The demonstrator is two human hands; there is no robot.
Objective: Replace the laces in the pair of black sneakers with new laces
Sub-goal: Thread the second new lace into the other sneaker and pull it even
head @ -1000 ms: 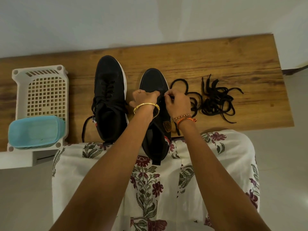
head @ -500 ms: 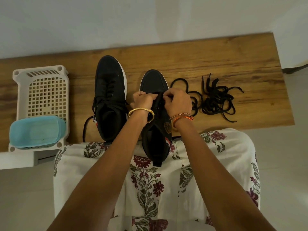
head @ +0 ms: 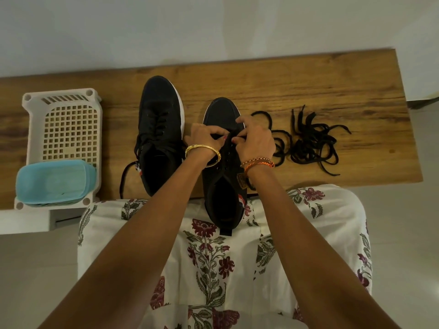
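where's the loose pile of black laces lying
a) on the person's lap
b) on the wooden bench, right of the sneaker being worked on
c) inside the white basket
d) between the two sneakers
b: the loose laces lie tangled on the bare wooden bench, to the right of the sneaker that both hands are working on, well away from the white basket.

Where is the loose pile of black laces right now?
In the head view, the loose pile of black laces lies on the wooden bench, toward its right end, just right of the right hand and the sneaker being laced.
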